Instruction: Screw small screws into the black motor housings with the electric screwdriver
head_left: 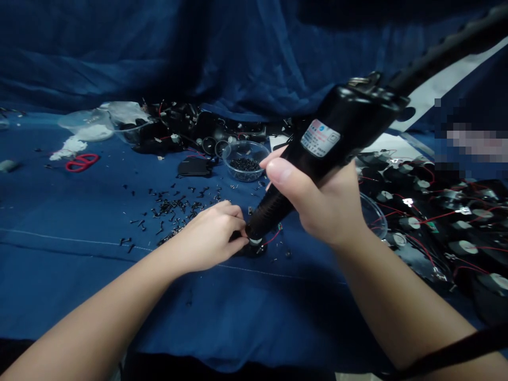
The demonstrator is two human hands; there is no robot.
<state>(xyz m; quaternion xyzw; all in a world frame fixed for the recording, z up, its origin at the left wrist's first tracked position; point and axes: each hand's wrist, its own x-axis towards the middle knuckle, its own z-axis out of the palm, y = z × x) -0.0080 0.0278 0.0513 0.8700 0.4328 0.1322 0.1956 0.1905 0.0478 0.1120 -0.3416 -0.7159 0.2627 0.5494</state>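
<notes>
A black electric screwdriver [317,143] with a white label is wrapped in my right hand [317,201], its thumb lying along the body. The tool slants down to the left, and its tip meets a small dark part [252,248] on the cloth. From that part a red wire [272,239] runs to a small green board [280,227]. My left hand [214,230] is closed right beside the tip, thumb and fingers together. What they pinch is hidden. Loose black screws [174,206] lie scattered just beyond my left hand.
A clear bowl of screws [246,164] stands behind my hands, near a flat black case [195,166]. Red scissors [82,162] lie at left. Many black parts with motors and red wires [428,227] crowd the right. A thick cable [448,53] rises from the screwdriver.
</notes>
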